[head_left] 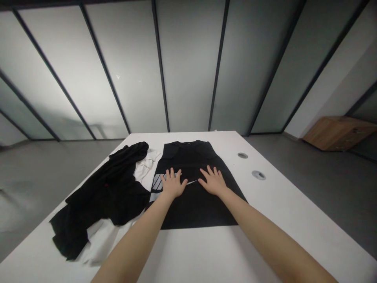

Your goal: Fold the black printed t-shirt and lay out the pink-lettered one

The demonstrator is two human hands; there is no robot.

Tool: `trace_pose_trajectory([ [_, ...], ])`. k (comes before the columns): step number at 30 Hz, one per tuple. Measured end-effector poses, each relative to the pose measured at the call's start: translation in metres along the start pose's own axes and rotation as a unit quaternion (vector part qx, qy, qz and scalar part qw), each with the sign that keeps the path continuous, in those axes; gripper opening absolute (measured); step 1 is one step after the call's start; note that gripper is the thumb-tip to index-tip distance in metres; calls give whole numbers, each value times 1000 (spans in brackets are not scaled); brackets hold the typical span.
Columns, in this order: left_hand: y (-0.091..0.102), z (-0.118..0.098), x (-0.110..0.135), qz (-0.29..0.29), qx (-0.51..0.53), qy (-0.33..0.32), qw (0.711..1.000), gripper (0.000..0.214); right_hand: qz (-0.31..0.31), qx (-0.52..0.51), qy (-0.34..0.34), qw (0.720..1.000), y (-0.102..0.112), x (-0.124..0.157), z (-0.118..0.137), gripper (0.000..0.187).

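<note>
A black T-shirt (197, 212) lies spread flat on the white table, its neckline toward the far edge and its hem toward me. Its sleeves appear folded in over the upper part. A grey-white print shows at its left side, and a thin white mark crosses the middle. My left hand (173, 184) rests palm down on the shirt beside the print, fingers spread. To the right of the white mark, my right hand (213, 181) lies flat on the black cloth, also with fingers apart. Neither hand grips anything.
Crumpled black clothes (108, 192) are heaped along the table's left side, with white cloth (145, 164) beneath and beside them. Two round grommets (258, 175) are set in the white table (282, 220) at right. Beyond stand frosted glass panels and a wooden cabinet (338, 133).
</note>
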State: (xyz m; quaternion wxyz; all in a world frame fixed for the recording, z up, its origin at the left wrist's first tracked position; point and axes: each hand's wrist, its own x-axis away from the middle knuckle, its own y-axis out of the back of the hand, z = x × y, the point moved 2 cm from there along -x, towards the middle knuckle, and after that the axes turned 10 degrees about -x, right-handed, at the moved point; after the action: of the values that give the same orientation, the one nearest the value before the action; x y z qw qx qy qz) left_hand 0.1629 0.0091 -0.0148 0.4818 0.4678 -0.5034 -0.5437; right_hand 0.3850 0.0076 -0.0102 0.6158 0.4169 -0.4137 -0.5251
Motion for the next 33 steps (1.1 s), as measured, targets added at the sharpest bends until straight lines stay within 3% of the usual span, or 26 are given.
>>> trace_pose_trajectory([
  [6, -9, 16, 12, -11, 0, 10, 1000, 71, -9, -8, 25, 1000, -5, 7, -9, 74],
  [13, -19, 86, 24, -80, 25, -32, 996, 61, -51, 0, -44, 998, -2, 22, -60, 67],
  [18, -14, 111, 37, -94, 96, -80, 988, 57, -56, 5, -62, 996, 4, 28, -86, 67],
  [24, -16, 126, 52, -93, 75, -67, 991, 57, -60, 8, -64, 996, 4, 30, -88, 66],
  [29, -14, 145, 52, -67, 74, -94, 991, 61, -59, 9, -82, 995, 6, 38, -84, 65],
  [33, -9, 151, 51, -80, 72, -97, 989, 57, -55, 6, -93, 994, 13, 45, -78, 64],
])
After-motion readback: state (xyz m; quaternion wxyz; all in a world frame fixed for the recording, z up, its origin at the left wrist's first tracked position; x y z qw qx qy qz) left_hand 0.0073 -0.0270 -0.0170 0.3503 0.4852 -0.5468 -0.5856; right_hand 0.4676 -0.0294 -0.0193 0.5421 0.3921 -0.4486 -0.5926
